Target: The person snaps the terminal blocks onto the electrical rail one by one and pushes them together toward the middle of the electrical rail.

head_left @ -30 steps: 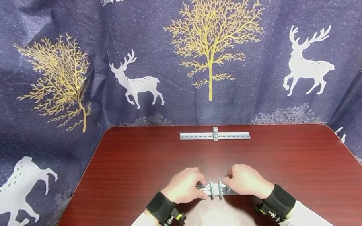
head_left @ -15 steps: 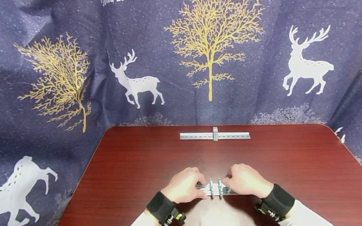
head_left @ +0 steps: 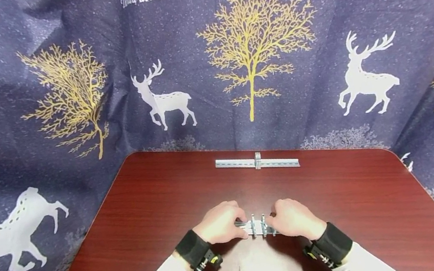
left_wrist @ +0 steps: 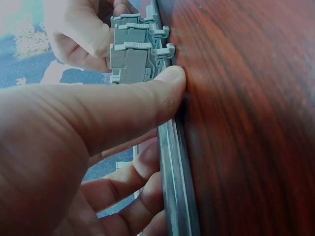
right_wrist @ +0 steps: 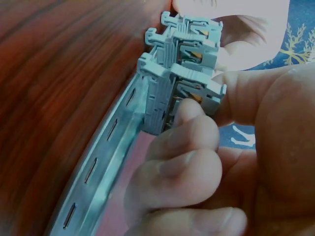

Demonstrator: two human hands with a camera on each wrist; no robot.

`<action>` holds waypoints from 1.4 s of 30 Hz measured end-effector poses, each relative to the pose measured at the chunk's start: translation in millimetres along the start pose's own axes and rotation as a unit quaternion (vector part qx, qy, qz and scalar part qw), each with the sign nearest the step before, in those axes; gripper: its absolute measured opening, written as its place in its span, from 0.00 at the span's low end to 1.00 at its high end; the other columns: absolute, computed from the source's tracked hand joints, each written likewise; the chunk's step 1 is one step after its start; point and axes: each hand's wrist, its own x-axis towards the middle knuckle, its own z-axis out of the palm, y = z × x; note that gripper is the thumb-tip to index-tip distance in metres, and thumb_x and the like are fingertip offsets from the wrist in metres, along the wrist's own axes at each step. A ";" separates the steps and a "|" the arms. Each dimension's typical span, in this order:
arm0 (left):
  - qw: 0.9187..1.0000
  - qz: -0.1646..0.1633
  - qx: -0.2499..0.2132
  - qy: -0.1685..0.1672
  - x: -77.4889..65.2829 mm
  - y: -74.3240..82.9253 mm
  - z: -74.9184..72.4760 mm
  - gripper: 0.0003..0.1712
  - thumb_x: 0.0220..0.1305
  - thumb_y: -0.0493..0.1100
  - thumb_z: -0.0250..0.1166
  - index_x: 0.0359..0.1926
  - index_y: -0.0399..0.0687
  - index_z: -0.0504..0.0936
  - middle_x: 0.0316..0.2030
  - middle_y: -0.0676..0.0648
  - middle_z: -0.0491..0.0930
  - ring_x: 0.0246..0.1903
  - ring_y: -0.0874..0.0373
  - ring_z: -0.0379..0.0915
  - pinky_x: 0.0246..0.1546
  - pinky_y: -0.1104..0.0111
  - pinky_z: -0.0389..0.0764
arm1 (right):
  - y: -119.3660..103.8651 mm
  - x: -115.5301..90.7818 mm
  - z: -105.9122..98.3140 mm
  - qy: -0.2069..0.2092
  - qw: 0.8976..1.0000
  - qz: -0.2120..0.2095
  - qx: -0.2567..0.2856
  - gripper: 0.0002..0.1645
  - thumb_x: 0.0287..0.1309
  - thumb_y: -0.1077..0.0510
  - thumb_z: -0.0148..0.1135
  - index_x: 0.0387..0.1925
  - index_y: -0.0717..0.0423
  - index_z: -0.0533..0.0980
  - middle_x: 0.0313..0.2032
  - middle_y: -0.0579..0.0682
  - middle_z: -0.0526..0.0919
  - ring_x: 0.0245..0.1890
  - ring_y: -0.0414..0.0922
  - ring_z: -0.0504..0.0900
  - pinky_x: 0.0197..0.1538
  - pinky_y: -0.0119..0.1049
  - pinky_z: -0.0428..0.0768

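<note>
A slotted metal DIN rail carries three grey terminal blocks, spaced apart. My left hand grips the rail to the left of the blocks; in the left wrist view its thumb lies across the rail, with curled fingers on the other side. My right hand pinches the rightmost terminal block between thumb and fingers. Left of it stand the middle block and the leftmost terminal block. Whether the pinched block's foot is fully seated on the rail cannot be told.
Farther back on the reddish-brown table lies a second DIN rail with a grey cluster of blocks at its middle. Behind the table hangs a dark blue curtain printed with deer and trees.
My right hand has shifted slightly left, and its terminal block now shows beside the middle one in the head view. The left hand stays in place.
</note>
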 end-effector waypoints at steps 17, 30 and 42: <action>1.000 -0.002 0.012 0.002 -0.5 1.5 -0.7 0.17 0.54 0.53 0.87 0.43 0.56 0.95 0.36 0.57 0.81 0.36 0.65 0.71 0.35 0.70 0.74 | -9.6 -5.2 -2.2 0.003 1.000 0.013 -0.021 0.24 0.63 0.52 0.67 0.13 0.45 0.70 0.15 0.41 0.69 0.19 0.43 0.70 0.27 0.42 0.71; 1.000 -0.006 0.013 -0.002 -0.2 1.1 -0.2 0.18 0.55 0.54 0.87 0.44 0.56 0.95 0.38 0.57 0.82 0.37 0.64 0.73 0.36 0.70 0.75 | -14.4 -9.0 -0.7 0.025 0.999 0.014 -0.020 0.26 0.66 0.55 0.66 0.12 0.46 0.70 0.14 0.42 0.68 0.18 0.44 0.70 0.26 0.43 0.71; 1.000 -0.013 0.007 -0.003 0.5 0.3 0.7 0.16 0.55 0.54 0.87 0.42 0.58 0.95 0.36 0.59 0.81 0.35 0.66 0.71 0.34 0.70 0.74 | -13.5 -12.2 5.6 0.030 0.999 0.022 -0.022 0.24 0.65 0.53 0.67 0.13 0.46 0.71 0.14 0.43 0.70 0.18 0.44 0.70 0.26 0.43 0.70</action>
